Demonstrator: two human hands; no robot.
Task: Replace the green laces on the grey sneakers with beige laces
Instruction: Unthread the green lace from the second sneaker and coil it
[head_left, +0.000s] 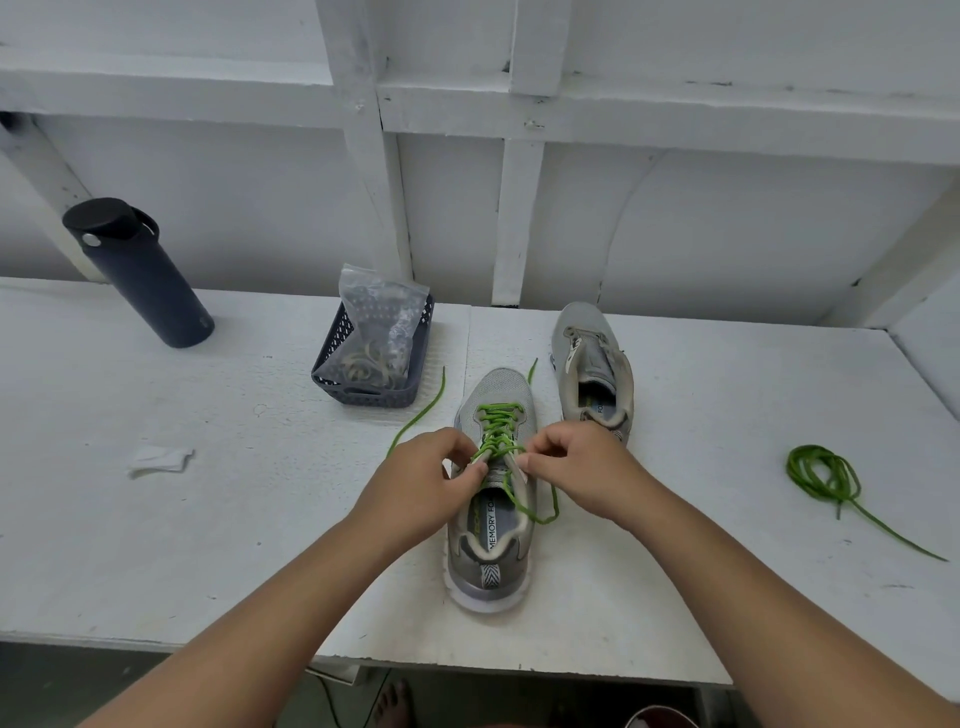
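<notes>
Head view: left hand (434, 470) and right hand (574, 460), grips pinched on green lace (498, 423), fingertips hiding near sneaker (493, 499) eyelets

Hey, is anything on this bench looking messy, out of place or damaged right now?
Nothing looks damaged or spilled. A crumpled scrap of white paper lies loose on the table, left of the hands. A green lace sits in a loose coil off to the right, already out of the far sneaker, which has no lace.

Bare table (208, 519) lies open left of the left hand (431, 480); beyond it stands the basket (363, 387).
</notes>
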